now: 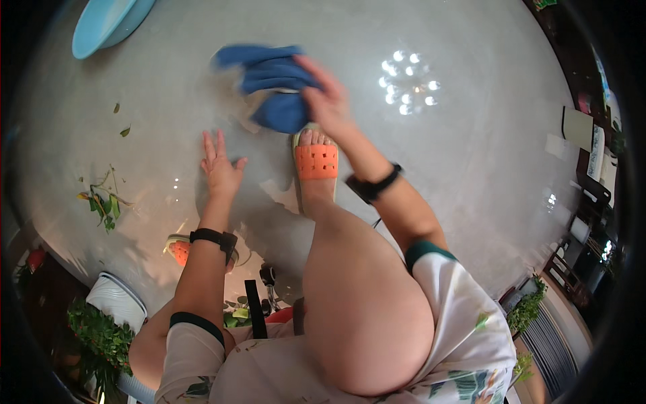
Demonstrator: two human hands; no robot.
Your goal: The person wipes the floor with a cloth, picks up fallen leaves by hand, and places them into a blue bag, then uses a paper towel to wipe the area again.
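Note:
A folded blue cloth (280,76), blurred by motion, hangs from my right hand (328,96), which grips its right side. Just below it is my right foot in an orange slide sandal (316,161). My left hand (222,169) is held over the floor with its fingers spread and nothing in it. Its height above the floor is hard to judge. Beneath my left forearm, another orange sandal (180,251) is partly hidden.
Cut leafy twigs (105,202) and loose leaves (125,131) lie on the glossy grey floor (474,151). A light blue basin (111,25) stands at the far left. A potted plant (101,331) and a white pot (117,298) are at lower left; furniture lines the right.

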